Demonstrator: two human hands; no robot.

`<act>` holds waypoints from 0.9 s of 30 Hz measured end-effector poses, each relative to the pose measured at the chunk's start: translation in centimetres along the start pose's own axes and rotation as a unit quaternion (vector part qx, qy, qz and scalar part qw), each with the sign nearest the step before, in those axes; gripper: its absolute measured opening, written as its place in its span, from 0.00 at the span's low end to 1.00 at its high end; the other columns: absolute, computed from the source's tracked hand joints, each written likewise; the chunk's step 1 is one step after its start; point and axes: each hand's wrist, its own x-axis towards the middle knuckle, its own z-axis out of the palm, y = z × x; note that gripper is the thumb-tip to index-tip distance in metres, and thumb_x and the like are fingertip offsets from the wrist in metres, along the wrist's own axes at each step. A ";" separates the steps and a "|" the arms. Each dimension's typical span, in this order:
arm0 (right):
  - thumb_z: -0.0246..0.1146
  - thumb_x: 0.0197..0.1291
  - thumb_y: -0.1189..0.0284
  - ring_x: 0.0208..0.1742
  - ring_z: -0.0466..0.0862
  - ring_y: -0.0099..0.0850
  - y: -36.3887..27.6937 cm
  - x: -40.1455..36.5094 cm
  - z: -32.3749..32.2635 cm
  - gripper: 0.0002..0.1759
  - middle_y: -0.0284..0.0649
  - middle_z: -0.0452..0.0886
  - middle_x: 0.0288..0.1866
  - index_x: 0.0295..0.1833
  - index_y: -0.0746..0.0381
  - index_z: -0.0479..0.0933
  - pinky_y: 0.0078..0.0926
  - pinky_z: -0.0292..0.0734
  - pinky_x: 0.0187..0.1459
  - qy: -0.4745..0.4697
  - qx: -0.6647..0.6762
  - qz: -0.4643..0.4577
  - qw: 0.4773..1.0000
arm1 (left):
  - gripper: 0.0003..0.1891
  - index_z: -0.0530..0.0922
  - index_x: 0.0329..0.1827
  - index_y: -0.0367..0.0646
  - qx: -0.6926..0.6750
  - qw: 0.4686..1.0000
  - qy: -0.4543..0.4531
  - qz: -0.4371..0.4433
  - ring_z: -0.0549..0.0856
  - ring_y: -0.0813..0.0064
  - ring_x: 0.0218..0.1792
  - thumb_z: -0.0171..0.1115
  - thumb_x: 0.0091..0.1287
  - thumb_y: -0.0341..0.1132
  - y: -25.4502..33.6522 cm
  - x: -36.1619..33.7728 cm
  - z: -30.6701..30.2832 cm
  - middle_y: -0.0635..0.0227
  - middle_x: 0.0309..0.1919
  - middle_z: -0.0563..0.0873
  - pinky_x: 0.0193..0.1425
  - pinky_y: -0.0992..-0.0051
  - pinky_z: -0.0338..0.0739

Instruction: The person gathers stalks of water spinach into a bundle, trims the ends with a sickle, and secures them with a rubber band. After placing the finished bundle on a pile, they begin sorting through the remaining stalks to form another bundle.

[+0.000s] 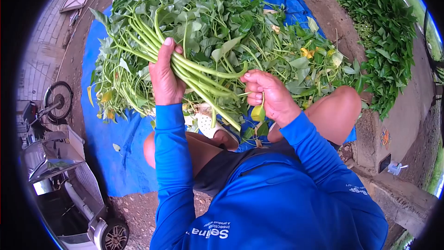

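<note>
In my left hand (167,75) is a bunch of long, thick green stems that look like water spinach (203,83). The thumb lies across the stems, whose bare ends point down and right while their leafy ends fan out to the upper left. My right hand (272,95) is closed beside the stem ends, fingertips against the curled end of one stem. From its fingers hangs a yellowing leaf (258,113) on a thin stalk. Beneath and beyond both hands spreads a large heap of the same leafy greens (208,32), with some yellow leaves among them.
A blue tarp (111,157) lies under the heap. At the right is a pile of darker greens (386,41) by a concrete ledge (397,129). A parked motorbike (69,185) stands at lower left. A white clog (208,125) shows between my knees.
</note>
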 end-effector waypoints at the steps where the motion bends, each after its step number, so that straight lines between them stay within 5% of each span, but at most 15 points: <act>1: 0.65 0.76 0.68 0.23 0.63 0.16 -0.1 0.0 -0.3 0.09 0.22 0.66 0.25 0.50 0.64 0.81 0.18 0.61 0.27 0.000 -0.008 -0.005 1.000 | 0.11 0.82 0.47 0.44 -0.006 1.000 0.009 -0.001 0.80 0.81 0.28 0.70 0.78 0.42 0.0 0.2 0.0 0.72 0.32 0.84 0.34 0.78 0.78; 4: 0.65 0.76 0.70 0.23 0.62 0.13 -0.2 -1.0 -0.3 0.07 0.20 0.66 0.25 0.48 0.63 0.81 0.18 0.62 0.27 0.036 -0.201 -0.108 0.973 | 0.09 0.85 0.47 0.43 -0.053 0.996 0.066 -0.002 0.83 0.81 0.30 0.74 0.76 0.38 0.2 1.1 0.0 0.71 0.33 0.87 0.37 0.79 0.80; 6: 0.66 0.74 0.77 0.26 0.65 0.10 1.4 -1.9 -0.4 0.12 0.22 0.75 0.30 0.59 0.64 0.84 0.17 0.64 0.29 0.000 -0.368 -0.201 0.908 | 0.08 0.84 0.49 0.36 -0.089 0.992 0.085 -0.016 0.88 0.78 0.34 0.74 0.75 0.30 -0.2 1.5 -0.3 0.68 0.35 0.89 0.38 0.77 0.85; 9: 0.68 0.74 0.81 0.35 0.78 0.12 1.4 -4.0 2.5 0.27 0.33 0.91 0.47 0.77 0.64 0.78 0.19 0.77 0.36 -0.061 -0.447 -0.174 0.875 | 0.09 0.84 0.48 0.35 -0.088 0.990 0.105 -0.024 0.88 0.76 0.33 0.74 0.75 0.31 -1.0 1.5 0.2 0.66 0.35 0.89 0.39 0.75 0.85; 12: 0.70 0.73 0.74 0.39 0.92 0.31 3.9 -0.6 2.6 0.21 0.43 0.94 0.47 0.70 0.64 0.83 0.30 0.85 0.43 -0.058 -0.462 -0.351 0.813 | 0.10 0.84 0.49 0.35 -0.083 0.991 0.105 -0.025 0.87 0.76 0.33 0.74 0.75 0.33 -1.6 1.3 0.4 0.65 0.34 0.89 0.40 0.75 0.84; 13: 0.70 0.74 0.72 0.45 0.94 0.40 3.9 -0.4 2.6 0.19 0.51 0.93 0.49 0.67 0.64 0.84 0.34 0.87 0.47 -0.067 -0.465 -0.307 0.827 | 0.10 0.84 0.49 0.35 -0.080 0.991 0.108 -0.023 0.87 0.75 0.33 0.74 0.75 0.33 -1.7 1.4 0.3 0.65 0.34 0.89 0.40 0.75 0.84; 16: 0.68 0.76 0.67 0.35 0.90 0.43 3.8 -1.5 2.7 0.10 0.50 0.88 0.36 0.52 0.63 0.86 0.38 0.82 0.38 -0.069 -0.517 -0.223 0.824 | 0.08 0.86 0.48 0.37 -0.070 0.990 0.124 -0.013 0.89 0.77 0.36 0.75 0.75 0.32 -1.6 1.8 -0.5 0.68 0.36 0.90 0.42 0.76 0.85; 18: 0.67 0.73 0.66 0.32 0.86 0.50 3.1 -2.7 3.0 0.11 0.48 0.85 0.32 0.42 0.62 0.84 0.44 0.80 0.36 -0.096 -0.592 -0.248 0.761 | 0.09 0.86 0.47 0.36 -0.048 0.989 0.138 0.022 0.89 0.76 0.34 0.75 0.75 0.33 -1.3 2.4 -1.6 0.68 0.35 0.90 0.42 0.75 0.86; 20: 0.70 0.70 0.68 0.32 0.86 0.42 2.6 -2.7 1.2 0.08 0.42 0.85 0.30 0.41 0.61 0.84 0.40 0.81 0.35 -0.115 -0.643 -0.349 0.672 | 0.10 0.86 0.50 0.35 -0.066 0.985 0.157 0.024 0.88 0.76 0.34 0.75 0.75 0.33 0.3 2.9 -2.7 0.68 0.34 0.89 0.43 0.74 0.86; 23: 0.67 0.72 0.66 0.37 0.87 0.46 -4.4 -3.0 -3.5 0.09 0.44 0.87 0.36 0.43 0.60 0.85 0.44 0.83 0.40 0.011 -0.756 -0.376 0.536 | 0.10 0.87 0.53 0.38 -0.048 0.987 0.152 0.031 0.87 0.77 0.34 0.74 0.76 0.35 3.0 2.8 -4.3 0.70 0.35 0.89 0.43 0.75 0.85; 25: 0.67 0.72 0.63 0.49 0.90 0.51 -10.9 -2.9 -7.3 0.14 0.49 0.90 0.44 0.54 0.62 0.86 0.48 0.85 0.51 0.185 -0.818 -0.223 0.497 | 0.10 0.87 0.52 0.39 -0.035 0.990 0.136 0.030 0.86 0.78 0.34 0.73 0.77 0.36 5.1 1.7 -4.6 0.71 0.35 0.88 0.44 0.76 0.83; 27: 0.69 0.70 0.62 0.57 0.88 0.56 -14.2 -2.3 -12.2 0.22 0.57 0.87 0.56 0.64 0.62 0.83 0.51 0.83 0.59 0.303 -0.856 -0.181 0.379 | 0.09 0.87 0.48 0.37 -0.043 0.989 0.135 0.035 0.87 0.79 0.33 0.77 0.73 0.32 6.2 1.3 -4.7 0.68 0.34 0.90 0.40 0.77 0.83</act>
